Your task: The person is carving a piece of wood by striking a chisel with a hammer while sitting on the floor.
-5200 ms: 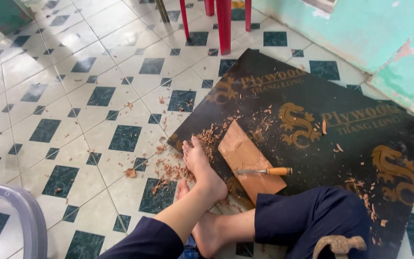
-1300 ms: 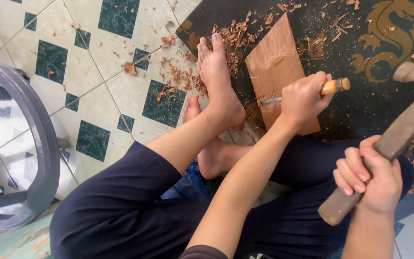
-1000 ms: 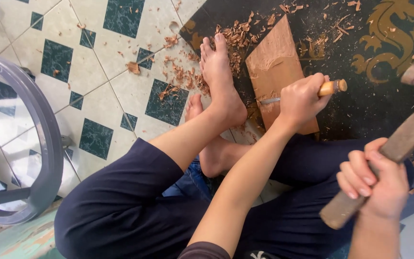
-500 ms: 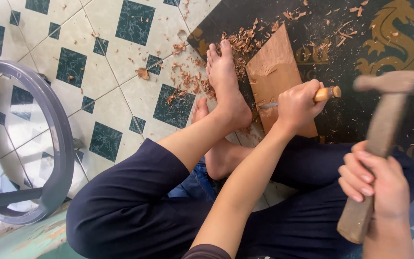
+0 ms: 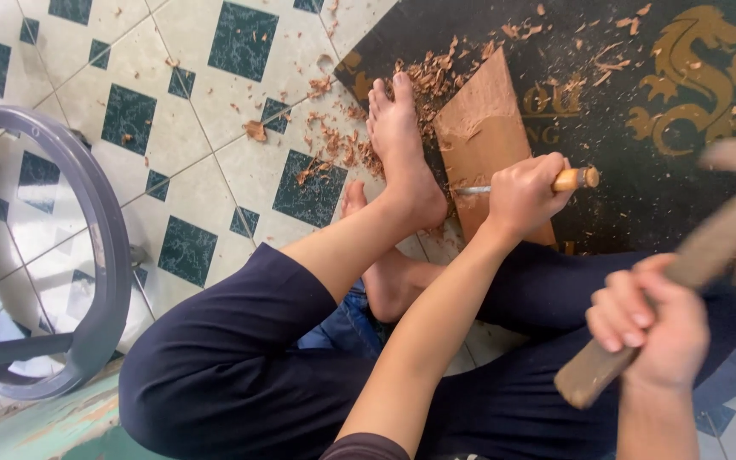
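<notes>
Here, left hand [image 5: 521,192] clamped on chisel [image 5: 526,184] at wood slab [image 5: 487,140] – right hand [image 5: 653,328] gripping mallet [image 5: 683,264]; best w/ blade steady, foot [image 5: 402,153] bracing

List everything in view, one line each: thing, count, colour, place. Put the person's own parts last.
wooden board: one, light brown, on the black sheet beside the foot
chisel: one, pale wooden handle, metal blade on the board
mallet: one, brown wood, blurred, raised at right
black sheet: one, black with gold dragon print, upper right floor
wood chips: many, reddish brown, scattered around the board and tiles
tiled floor: cream with dark green squares
grey ring frame: one, grey, left edge
left hand: grips the chisel
right hand: grips the mallet handle
bare foot: against the board's left edge
</notes>
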